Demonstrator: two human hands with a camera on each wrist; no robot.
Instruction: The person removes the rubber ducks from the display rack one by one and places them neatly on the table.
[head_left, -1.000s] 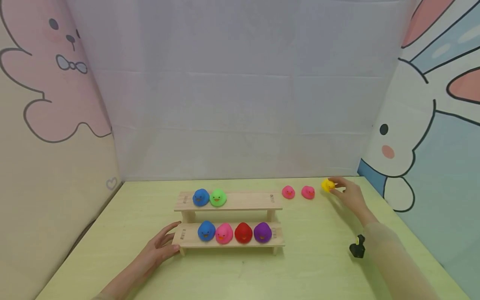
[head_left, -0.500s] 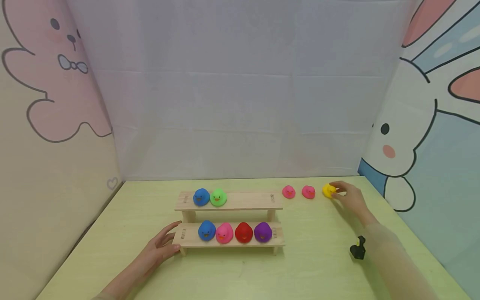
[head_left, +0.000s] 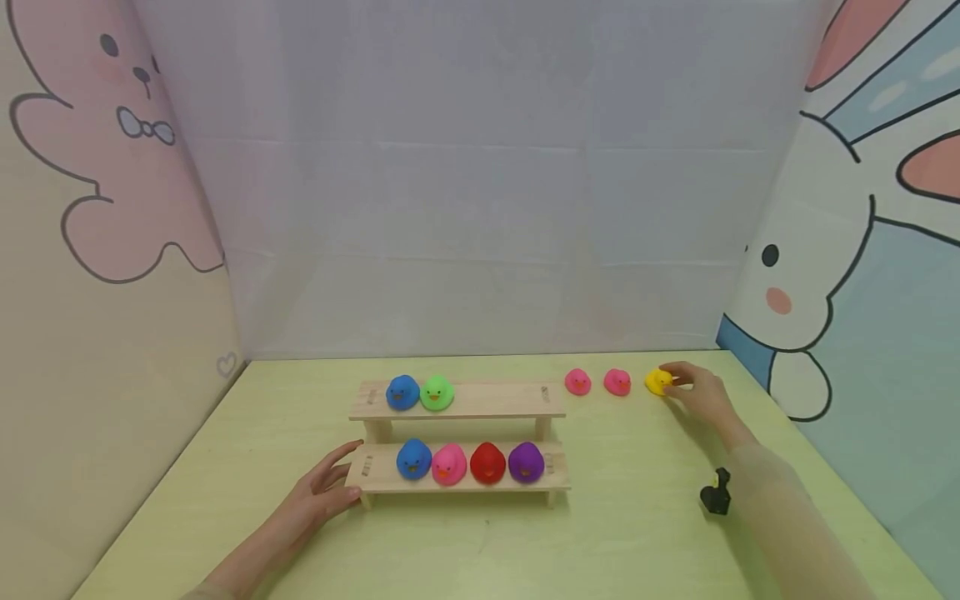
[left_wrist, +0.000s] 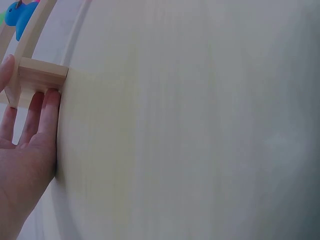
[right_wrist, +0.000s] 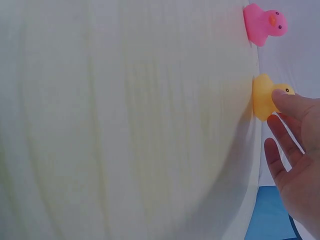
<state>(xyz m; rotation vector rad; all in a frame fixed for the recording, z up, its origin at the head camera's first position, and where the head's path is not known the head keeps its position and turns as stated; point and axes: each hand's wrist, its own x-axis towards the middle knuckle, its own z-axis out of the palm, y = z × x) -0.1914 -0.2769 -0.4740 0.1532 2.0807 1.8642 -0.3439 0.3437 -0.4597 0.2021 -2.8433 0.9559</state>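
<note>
My left hand (head_left: 318, 496) holds the left end of the lower board of a two-step wooden rack (head_left: 472, 402). In the left wrist view its fingers (left_wrist: 48, 112) reach the board's end and leg. My right hand (head_left: 701, 396) pinches a yellow rubber duck (head_left: 657, 382) at the table's back right. The right wrist view has the thumb against the head of this duck (right_wrist: 262, 97), its base at the tabletop. On the upper step sit a blue duck (head_left: 402, 392) and a green duck (head_left: 437, 392). Blue, pink, red and purple ducks (head_left: 527, 462) line the lower step.
Two pink ducks, one nearer the rack (head_left: 577, 382) and one nearer my right hand (head_left: 617, 382), stand along the back of the table (head_left: 600, 542). A black duck (head_left: 716, 493) lies beside my right forearm. Cartoon-printed walls rise at both sides, with a white sheet behind.
My right hand has lowered the yellow duck slightly, down to the tabletop in line with the two pink ducks. The left hand and the rack have stayed put.
</note>
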